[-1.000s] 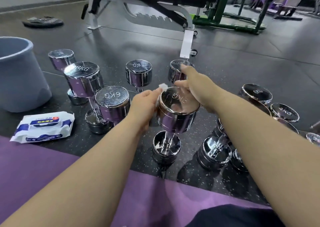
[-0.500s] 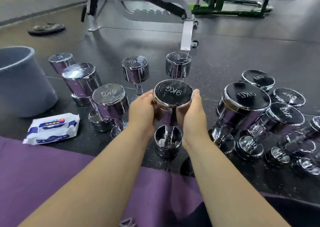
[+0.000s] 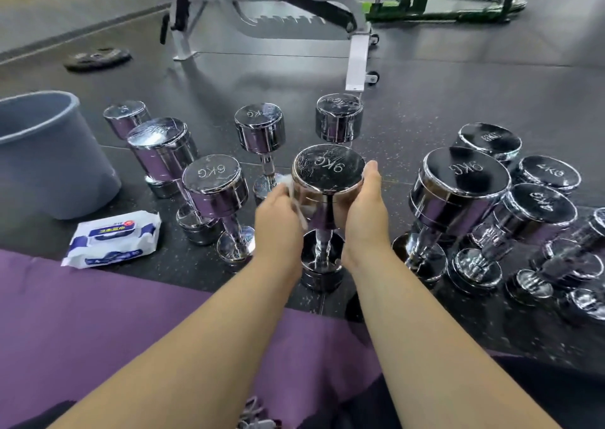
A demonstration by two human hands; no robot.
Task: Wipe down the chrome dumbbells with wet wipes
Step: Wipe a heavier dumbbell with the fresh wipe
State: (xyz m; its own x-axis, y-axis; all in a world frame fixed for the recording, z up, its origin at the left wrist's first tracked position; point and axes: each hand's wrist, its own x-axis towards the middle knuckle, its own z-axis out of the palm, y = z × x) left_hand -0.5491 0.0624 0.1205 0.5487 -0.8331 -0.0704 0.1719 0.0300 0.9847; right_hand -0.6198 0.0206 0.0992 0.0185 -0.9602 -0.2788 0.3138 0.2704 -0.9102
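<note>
The 6KG dumbbell (image 3: 328, 180) stands upright on the floor (image 3: 425, 94), between both hands. The left hand (image 3: 278, 219) presses a wet wipe (image 3: 296, 206) against its upper head; the right hand (image 3: 363, 212) fingers wrap the other side.

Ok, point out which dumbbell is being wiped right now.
The upright 6KG dumbbell in the middle. Both hands cup its top head: left hand presses a wet wipe to its side, right hand steadies it.
</note>
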